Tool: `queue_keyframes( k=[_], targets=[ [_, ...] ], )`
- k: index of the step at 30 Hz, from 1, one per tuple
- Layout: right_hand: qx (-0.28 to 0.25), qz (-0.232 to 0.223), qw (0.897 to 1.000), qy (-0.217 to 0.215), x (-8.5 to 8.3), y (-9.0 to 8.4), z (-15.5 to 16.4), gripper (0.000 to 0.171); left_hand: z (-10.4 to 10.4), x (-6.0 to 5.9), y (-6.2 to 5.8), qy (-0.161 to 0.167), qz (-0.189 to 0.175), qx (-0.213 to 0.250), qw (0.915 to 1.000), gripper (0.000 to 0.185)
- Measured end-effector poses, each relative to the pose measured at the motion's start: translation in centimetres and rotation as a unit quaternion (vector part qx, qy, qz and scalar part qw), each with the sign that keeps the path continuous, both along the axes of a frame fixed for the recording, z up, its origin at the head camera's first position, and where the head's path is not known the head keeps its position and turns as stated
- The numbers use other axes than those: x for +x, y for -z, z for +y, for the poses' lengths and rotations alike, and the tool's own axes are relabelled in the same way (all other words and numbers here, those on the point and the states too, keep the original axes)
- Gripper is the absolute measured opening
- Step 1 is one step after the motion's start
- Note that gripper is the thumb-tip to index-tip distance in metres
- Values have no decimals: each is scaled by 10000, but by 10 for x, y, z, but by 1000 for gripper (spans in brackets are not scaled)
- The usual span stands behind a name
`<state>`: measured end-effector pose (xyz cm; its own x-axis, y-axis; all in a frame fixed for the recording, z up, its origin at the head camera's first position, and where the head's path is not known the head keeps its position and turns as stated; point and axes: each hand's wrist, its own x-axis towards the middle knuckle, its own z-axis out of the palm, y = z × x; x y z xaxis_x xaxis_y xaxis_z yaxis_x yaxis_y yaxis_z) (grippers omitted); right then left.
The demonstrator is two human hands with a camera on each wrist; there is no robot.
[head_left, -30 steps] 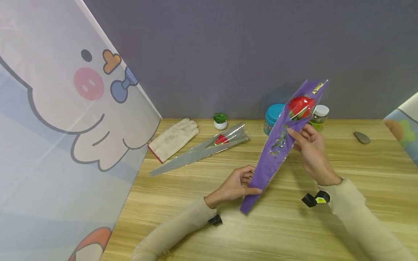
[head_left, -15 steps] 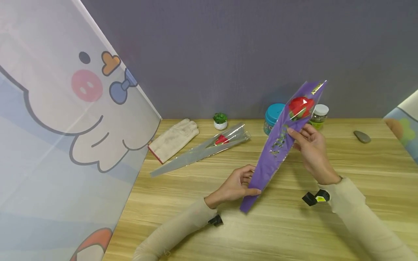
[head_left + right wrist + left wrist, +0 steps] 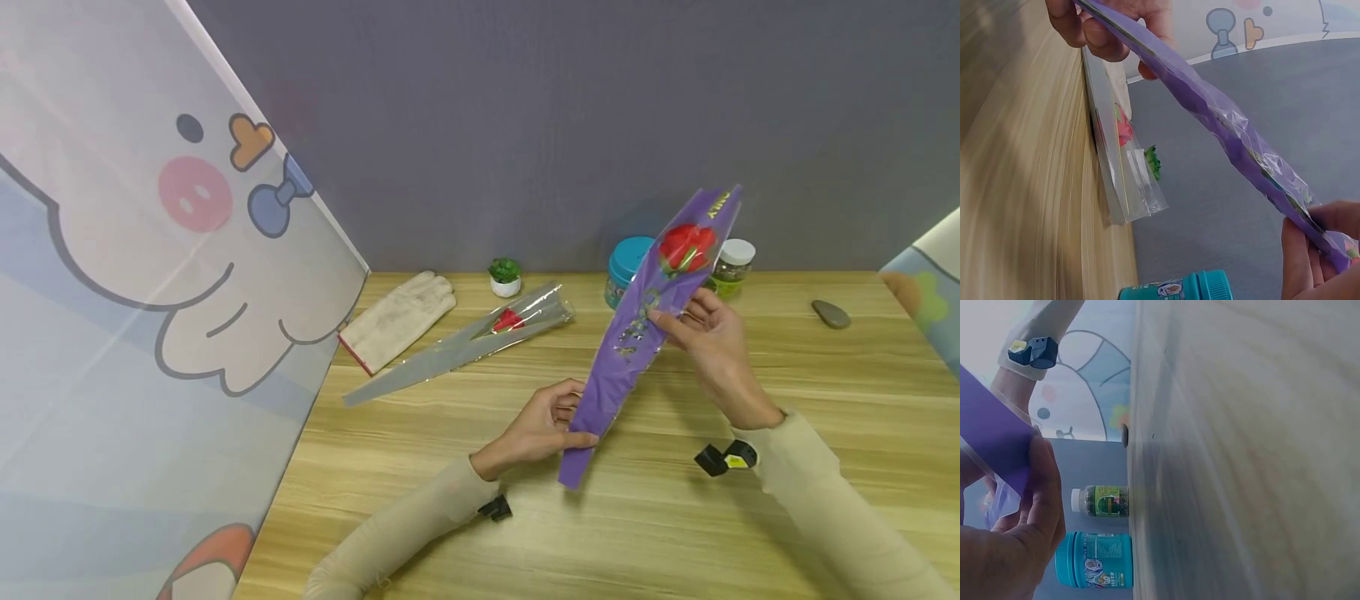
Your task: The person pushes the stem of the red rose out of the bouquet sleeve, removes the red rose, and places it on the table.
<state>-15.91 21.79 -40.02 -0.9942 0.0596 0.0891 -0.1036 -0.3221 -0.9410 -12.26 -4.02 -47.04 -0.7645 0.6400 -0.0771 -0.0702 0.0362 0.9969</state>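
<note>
Holding purple sleeve (image 3: 634, 337) — red rose (image 3: 686, 246) inside, both hands gripping

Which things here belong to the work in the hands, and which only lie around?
In hand: purple flower sleeve, left hand, right hand.
Lying about: grey flower sleeve, glove, small plant, teal jar, white-capped jar, stone.

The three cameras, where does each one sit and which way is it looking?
Head: looks forward and down at the table; both hands hold the purple sleeve.
Left wrist: along the table to the left hand pinching the sleeve.
Right wrist: right hand near, left hand far.
Shared: the sleeve, the teal jar.
</note>
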Motion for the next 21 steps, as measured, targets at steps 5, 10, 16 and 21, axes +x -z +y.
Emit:
queue_keyframes(
  k=[5, 10, 16, 21],
  targets=[
    [220, 27, 9997, -88, 1, 1, 1, 43, 0, 1, -1, 3, 62, 62, 10000, 52],
    [386, 33, 9990, -220, 2, 4, 2, 48, 1, 2, -2, -53, 146, 209, 9997, 51],
    [603, -27, 9979, -224, 5, 8, 2, 47, 4, 2, -2, -96, 264, 274, 9992, 52],
    [795, -184, 9964, -208, 9, 9, -2, 49, 8, 2, -1, -115, 314, 288, 9990, 52]
  ],
)
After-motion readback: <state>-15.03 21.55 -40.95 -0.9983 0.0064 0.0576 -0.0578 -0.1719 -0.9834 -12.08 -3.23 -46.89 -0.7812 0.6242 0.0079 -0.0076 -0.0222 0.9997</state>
